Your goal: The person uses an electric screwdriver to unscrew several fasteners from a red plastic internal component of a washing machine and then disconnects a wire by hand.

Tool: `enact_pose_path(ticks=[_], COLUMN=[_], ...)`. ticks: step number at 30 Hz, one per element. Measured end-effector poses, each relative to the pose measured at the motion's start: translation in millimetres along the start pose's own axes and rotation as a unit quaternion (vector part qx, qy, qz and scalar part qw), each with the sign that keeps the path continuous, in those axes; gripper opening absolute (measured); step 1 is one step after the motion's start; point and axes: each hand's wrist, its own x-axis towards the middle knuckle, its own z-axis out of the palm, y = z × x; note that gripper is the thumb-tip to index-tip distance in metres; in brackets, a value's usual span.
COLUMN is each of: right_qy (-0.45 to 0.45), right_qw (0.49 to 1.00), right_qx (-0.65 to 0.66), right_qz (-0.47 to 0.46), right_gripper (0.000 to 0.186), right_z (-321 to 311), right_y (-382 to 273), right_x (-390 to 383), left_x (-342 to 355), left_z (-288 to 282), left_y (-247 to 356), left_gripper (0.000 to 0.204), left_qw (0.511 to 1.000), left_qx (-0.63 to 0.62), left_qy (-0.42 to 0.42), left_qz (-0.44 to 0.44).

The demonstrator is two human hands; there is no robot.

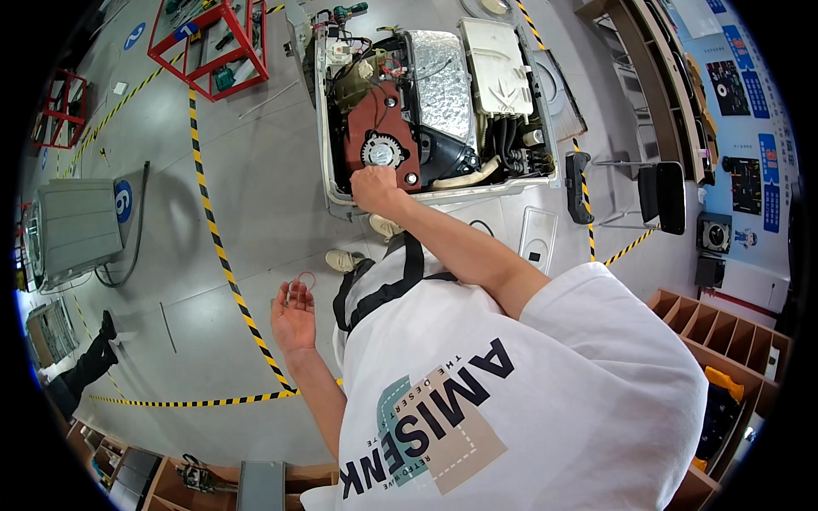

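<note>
My right hand (pixel 375 189) reaches to the near side of an opened washing machine (pixel 433 200). Its fingers are closed at the edge of a reddish-brown housing (pixel 368 119), just below a round motor (pixel 381 152) with a pale toothed-looking ring. What those fingers grip, if anything, is hidden. Down at my left side, away from the machine, my left hand (pixel 295 319) is palm up with curled fingers. A thin red loop (pixel 308 275), perhaps wire, sticks out from its fingertips.
Silver foil insulation (pixel 440 81) and a white box-shaped part (pixel 496 68) fill the machine's right half. A red tool cart (pixel 213 51) stands at far left. A dark-seated chair (pixel 660 198) is on the right. A white panel (pixel 537 243) lies on the floor beside the machine.
</note>
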Motion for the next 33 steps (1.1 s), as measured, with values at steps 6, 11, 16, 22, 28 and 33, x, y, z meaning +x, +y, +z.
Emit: enact_pose_path(ticks=[6, 11, 16, 22, 28, 33], right_qy=[0.033, -0.015, 0.034, 0.028, 0.068, 0.045], right_qw=[0.999, 1.0, 0.999, 0.999, 0.997, 0.999], right_qx=[0.015, -0.017, -0.008, -0.005, -0.002, 0.0], right_qz=[0.011, -0.008, -0.001, -0.033, -0.024, -0.029], right_gripper=[0.017, 0.018, 0.022, 0.021, 0.017, 0.016], right_z=[4, -2, 4, -3, 10, 0], right_y=[-2, -2, -1, -1, 3, 1], right_x=[-2, 0, -4, -5, 0, -2], left_x=[-1, -6, -7, -10, -12, -13], left_z=[-6, -5, -8, -10, -4, -5], left_y=[0, -3, -4, -7, -9, -9], left_gripper=[0.023, 0.023, 0.022, 0.021, 0.021, 0.021], left_qw=[1.0, 1.0, 1.0, 1.0, 1.0, 1.0], left_qx=[-0.02, -0.016, -0.018, -0.017, -0.013, -0.013], left_qy=[-0.003, 0.005, 0.003, 0.007, 0.008, 0.009], left_qz=[-0.002, 0.004, 0.01, 0.015, 0.017, 0.018])
